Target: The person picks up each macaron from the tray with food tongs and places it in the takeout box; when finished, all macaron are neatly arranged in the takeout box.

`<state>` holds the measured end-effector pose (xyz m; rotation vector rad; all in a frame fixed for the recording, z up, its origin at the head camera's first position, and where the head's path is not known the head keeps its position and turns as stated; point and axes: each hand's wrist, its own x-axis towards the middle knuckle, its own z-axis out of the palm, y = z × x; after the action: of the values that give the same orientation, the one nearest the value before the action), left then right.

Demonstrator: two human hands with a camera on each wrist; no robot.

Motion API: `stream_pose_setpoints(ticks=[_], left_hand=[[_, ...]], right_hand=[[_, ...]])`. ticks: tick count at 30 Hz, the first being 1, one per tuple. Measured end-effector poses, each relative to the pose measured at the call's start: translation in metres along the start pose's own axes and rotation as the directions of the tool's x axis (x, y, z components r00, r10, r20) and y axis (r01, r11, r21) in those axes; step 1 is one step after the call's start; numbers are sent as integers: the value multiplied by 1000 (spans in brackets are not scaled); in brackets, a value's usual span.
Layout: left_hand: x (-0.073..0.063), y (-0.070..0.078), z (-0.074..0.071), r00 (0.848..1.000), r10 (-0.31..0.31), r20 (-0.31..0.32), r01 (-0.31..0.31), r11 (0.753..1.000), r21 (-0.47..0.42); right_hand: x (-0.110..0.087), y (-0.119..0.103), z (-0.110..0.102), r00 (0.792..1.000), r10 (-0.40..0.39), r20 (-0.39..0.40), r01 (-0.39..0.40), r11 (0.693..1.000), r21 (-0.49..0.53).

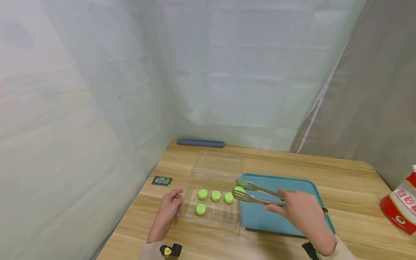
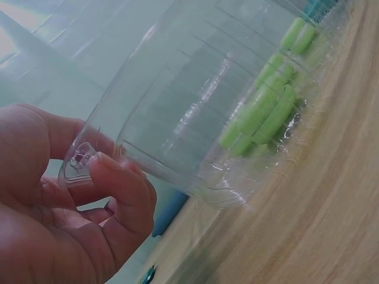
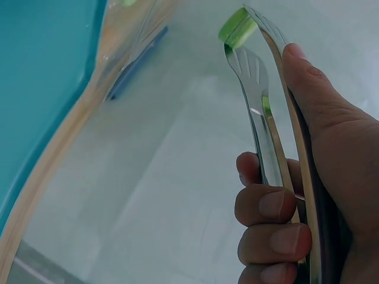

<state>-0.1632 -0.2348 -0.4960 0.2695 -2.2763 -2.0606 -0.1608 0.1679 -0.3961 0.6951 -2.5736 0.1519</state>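
A clear plastic clamshell box (image 1: 211, 221) lies with its lid folded back, several green macarons (image 1: 216, 195) inside it. My left hand (image 1: 170, 204) is at the box's left side; in the left wrist view its thumb and fingers (image 2: 121, 186) pinch the box's edge near a corner. My right hand (image 1: 299, 207) grips metal tongs (image 1: 260, 200) with slotted, fork-like ends. Between the tong tips sits one green macaron (image 3: 238, 28), held over the line where the box meets the blue tray (image 1: 269, 216).
Beside the box on the right lies the blue tray, partly under my right hand. A dark green packet (image 1: 161, 181) rests on the left of the wooden table (image 1: 344, 180). A blue rod (image 1: 200, 143) lies at the back edge. A red-and-white bag (image 1: 401, 204) stands far right.
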Motion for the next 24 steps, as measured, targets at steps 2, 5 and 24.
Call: stream_pose_setpoints(ticks=[2,5,24], left_hand=[[0,0,0,1000,2,0,-2,1000,-3],[0,0,1,1000,-2,-2,2,1000,-7],[0,1,0,1000,5,-10,-5,1000,-4]], right_hand=[[4,-4,2,1000,-14,1,14,1000,4],[9,-11,5,999,-13,40,12,1000,18],[23,-41,35,994,-35,107,26,996,84]])
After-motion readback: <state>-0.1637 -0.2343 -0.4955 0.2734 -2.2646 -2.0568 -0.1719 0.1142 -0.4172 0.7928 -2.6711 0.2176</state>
